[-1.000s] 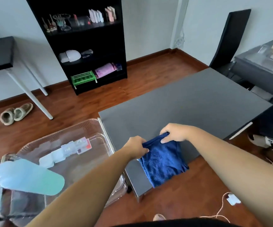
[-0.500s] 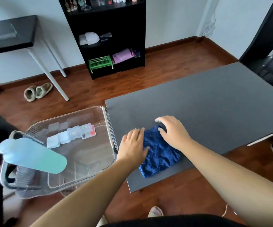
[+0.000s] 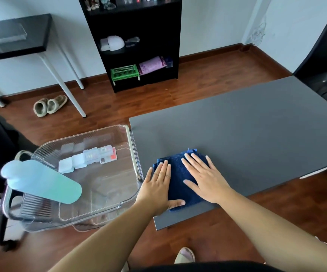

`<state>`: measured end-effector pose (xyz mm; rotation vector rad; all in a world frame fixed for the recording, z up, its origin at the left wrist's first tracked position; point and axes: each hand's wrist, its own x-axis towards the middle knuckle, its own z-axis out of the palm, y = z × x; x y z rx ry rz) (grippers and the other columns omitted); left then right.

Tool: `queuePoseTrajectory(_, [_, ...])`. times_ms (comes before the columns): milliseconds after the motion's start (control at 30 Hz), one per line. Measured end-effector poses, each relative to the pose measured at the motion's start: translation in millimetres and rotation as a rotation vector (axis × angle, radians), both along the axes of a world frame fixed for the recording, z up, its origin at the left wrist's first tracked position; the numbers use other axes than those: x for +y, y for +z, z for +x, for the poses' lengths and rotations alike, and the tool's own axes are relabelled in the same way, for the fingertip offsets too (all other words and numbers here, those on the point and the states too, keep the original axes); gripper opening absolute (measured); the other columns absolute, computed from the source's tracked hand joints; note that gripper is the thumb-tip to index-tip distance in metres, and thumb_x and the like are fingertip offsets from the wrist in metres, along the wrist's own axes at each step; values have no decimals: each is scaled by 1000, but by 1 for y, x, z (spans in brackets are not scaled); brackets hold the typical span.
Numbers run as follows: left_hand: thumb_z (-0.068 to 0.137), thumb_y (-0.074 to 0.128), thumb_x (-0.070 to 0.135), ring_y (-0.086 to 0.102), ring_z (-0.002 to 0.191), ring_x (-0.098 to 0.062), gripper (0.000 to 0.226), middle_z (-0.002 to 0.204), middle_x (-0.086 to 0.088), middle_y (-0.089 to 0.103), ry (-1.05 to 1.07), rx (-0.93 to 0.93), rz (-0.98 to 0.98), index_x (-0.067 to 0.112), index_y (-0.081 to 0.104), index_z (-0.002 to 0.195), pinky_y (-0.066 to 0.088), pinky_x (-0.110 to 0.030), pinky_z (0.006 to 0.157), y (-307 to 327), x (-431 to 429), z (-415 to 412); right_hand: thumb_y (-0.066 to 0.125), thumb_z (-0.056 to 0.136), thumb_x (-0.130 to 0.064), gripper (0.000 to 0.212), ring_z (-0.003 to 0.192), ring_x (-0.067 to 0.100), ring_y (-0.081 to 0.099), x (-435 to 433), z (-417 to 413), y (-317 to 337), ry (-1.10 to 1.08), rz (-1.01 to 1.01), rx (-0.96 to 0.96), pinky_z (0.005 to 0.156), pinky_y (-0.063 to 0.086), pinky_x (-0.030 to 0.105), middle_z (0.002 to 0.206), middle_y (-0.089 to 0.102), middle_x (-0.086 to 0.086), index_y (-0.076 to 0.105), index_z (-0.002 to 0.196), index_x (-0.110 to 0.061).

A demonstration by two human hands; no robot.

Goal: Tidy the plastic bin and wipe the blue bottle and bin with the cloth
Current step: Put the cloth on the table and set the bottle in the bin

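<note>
1. The grey table is the biggest thing here. It's a flat matte slab with sharp square corners and a slightly grainy look.
2. Off the table's far-left corner, against the wall, there's a black bookshelf, boxy with a smooth finish. A green slatted plastic basket sits on its bottom shelf.
3. The plastic bin butts right up against the table's left edge. It's see-through with rounded corners, ribbed walls and a curved handle on the rim facing the table.
4. The blue bottle is on the side of the bin away from the table. It's smooth and rounded, pale blue fading to mint, and lies tilted over the bin's rim. It's too blurry to say exactly what it rests on.
5. The cloth lies on the table's near-left corner. It's dark blue fuzzy terry, folded into a rough rectangle.
6. The right hand lies flat on the cloth's right half with straight, spread fingers. It presses down and grips nothing.
7. The left hand is also flat with its fingers out, along the cloth's left edge. Its thumb lies along the cloth's near edge and it holds nothing.
8. A row of little clear plastic boxes lies in the bin just left of the table. They're blocky, and one has a red end.
9. A pair of fuzzy beige slippers sits on the wood floor, well left of the table's far end.
</note>
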<state>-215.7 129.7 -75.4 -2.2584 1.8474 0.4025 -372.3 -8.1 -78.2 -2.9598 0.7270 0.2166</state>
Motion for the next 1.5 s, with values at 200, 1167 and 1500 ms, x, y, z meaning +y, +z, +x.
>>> queuePoseTrajectory(200, [82,27,79,-17,145,-17,105,159,-4,-16,25,87,16,9,-12,150,-9,-38,116,27,-3,7,21,99,-50,62,148,12,-7,-6,13,20,-56,137,-64,120,4,40,162,-3,-5,6,152,-23])
queuePoseTrajectory(1167, [66,84,29,50,114,-15,77,126,4,52,899,487,-646,21,42,130,45,-32,95,80,230,249,80,69,-39,86,126,13,48,190,335,75,76,699,-138,99,39,31,140,50,-11,31,139,-44])
queuePoseTrajectory(1500, [49,91,25,62,96,-17,81,107,4,66,749,592,-523,21,56,122,54,-36,83,80,220,287,86,56,-16,74,94,-2,59,190,343,70,-59,867,-224,72,49,14,100,58,-23,48,114,-43])
